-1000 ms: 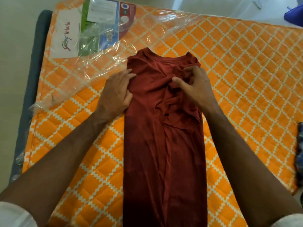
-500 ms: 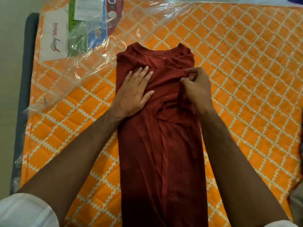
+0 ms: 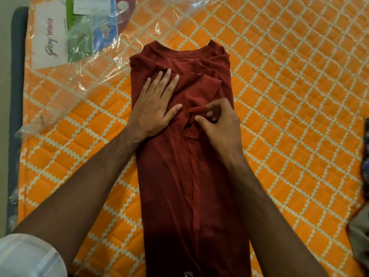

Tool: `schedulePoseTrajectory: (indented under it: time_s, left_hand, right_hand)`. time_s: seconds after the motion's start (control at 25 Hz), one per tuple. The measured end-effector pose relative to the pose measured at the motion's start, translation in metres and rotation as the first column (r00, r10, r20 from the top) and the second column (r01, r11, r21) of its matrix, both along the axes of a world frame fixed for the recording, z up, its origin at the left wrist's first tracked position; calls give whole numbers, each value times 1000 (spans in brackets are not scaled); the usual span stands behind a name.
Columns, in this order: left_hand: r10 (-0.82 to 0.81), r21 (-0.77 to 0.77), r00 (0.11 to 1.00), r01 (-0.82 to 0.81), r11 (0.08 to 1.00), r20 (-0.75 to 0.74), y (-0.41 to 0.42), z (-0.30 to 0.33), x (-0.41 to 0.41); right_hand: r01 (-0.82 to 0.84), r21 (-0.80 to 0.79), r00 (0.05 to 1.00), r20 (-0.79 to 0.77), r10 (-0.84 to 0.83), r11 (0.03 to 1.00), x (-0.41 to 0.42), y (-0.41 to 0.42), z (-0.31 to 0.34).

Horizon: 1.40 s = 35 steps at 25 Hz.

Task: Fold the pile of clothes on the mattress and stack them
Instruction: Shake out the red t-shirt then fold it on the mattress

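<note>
Shirt point(image 3: 191, 176): dark red, folded into a long narrow strip, lying along the middle of the mattress point(image 3: 289, 96) with the collar at the far end. Left hand point(image 3: 155, 104): flat on the shirt's upper left part, palm down, fingers straight and spread, thumb pointing right. Right hand point(image 3: 219, 120): just beside the left, fingers curled, thumb and fingertips pinching a raised fold of shirt fabric near the centre line. Both forearms reach in from the near edge; a white sleeve point(image 3: 30, 256) shows at lower left. Plastic wrap point(image 3: 79, 56) with a printed label covers the mattress's far-left corner.
</note>
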<state>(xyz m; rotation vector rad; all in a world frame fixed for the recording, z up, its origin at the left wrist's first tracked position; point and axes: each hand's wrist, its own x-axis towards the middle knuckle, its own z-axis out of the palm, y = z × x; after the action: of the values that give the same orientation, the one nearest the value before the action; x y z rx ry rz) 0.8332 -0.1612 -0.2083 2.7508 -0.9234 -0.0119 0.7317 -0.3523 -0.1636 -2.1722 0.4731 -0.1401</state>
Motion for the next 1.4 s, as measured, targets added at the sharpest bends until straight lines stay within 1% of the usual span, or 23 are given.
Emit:
schedulePoseTrajectory:
  time_s: [0.12,0.2,0.24,0.32,0.4,0.56,0.64,0.72,0.8,0.88,0.96,1.04,1.08,1.12,1.16,1.2,1.24,1.28,1.32,1.36,1.4]
  left_hand:
    - [2,-8,1000,-2,1000,-1,1,1,0]
    - [1,-9,1000,0,1000,1,1,2,-1]
    - [0,-10,1000,0,1000,0,1,3,-1]
    - [-3,-15,1000,3,1000,-9,0,4,0]
    - [1,-18,1000,-1,1000,-15,0,4,0]
    - [5,12,998,-5,1000,-67,-2,6,2]
    - [29,36,993,-26,999,-111,-4,11,3]
    - [47,27,994,-45,999,-97,-12,18,0]
    - [28,23,1000,-28,999,-3,-26,22,-12]
    - [-18,54,999,16,998,34,-40,17,-24]
    - [-23,120,999,19,993,31,-46,8,-31]
    - [-15,165,1000,12,986,20,-46,0,-31]
    - [-16,182,1000,14,983,10,-47,-1,-29]
    - [-21,196,1000,20,980,4,-48,1,-27]
    - [-32,203,999,30,979,3,-49,4,-27]
    - [-44,195,999,41,980,11,-49,9,-27]
    - [-49,169,998,43,985,37,-48,13,-28]
    - [-41,133,996,30,991,79,-44,16,-29]
    - [-9,101,992,-3,995,123,-37,16,-31]
    - [44,78,987,-57,995,152,-28,13,-33]
    - [105,73,983,-117,990,152,-18,7,-36]
  right_hand:
    - [45,-47,993,109,-40,998,-9,9,4]
    - [31,-41,992,122,-26,999,-11,12,4]
    - [22,-9,993,117,-21,1000,-11,10,4]
    - [46,110,993,99,-57,993,-12,-1,2]
    - [46,161,996,65,-57,986,-18,-16,1]
    - [-111,0,989,-98,111,994,-27,-23,0]
    - [-140,-46,975,-179,129,989,-22,-25,4]
    - [-95,-38,974,-211,84,995,-15,-28,11]
    - [15,-9,987,-160,-16,1000,-5,-29,14]
    - [77,-10,994,-82,-77,997,13,-25,12]
    - [83,16,995,-52,-82,996,33,-19,8]
    - [68,30,996,-60,-66,997,47,-16,1]
    - [55,1,996,-64,-55,998,48,-16,-3]
    - [50,-84,997,-52,-54,995,45,-17,-6]
    - [54,-225,998,-15,-59,973,39,-16,-7]
    - [56,-369,998,51,-40,928,31,-15,-8]
    - [33,-472,991,133,34,881,23,-12,-8]
    - [-35,-529,972,179,153,848,17,-9,-8]
    - [-137,-566,945,171,278,813,12,-6,-12]
    - [-235,-605,923,107,370,760,9,-5,-18]
    - [-307,-647,913,7,408,698,7,-6,-25]
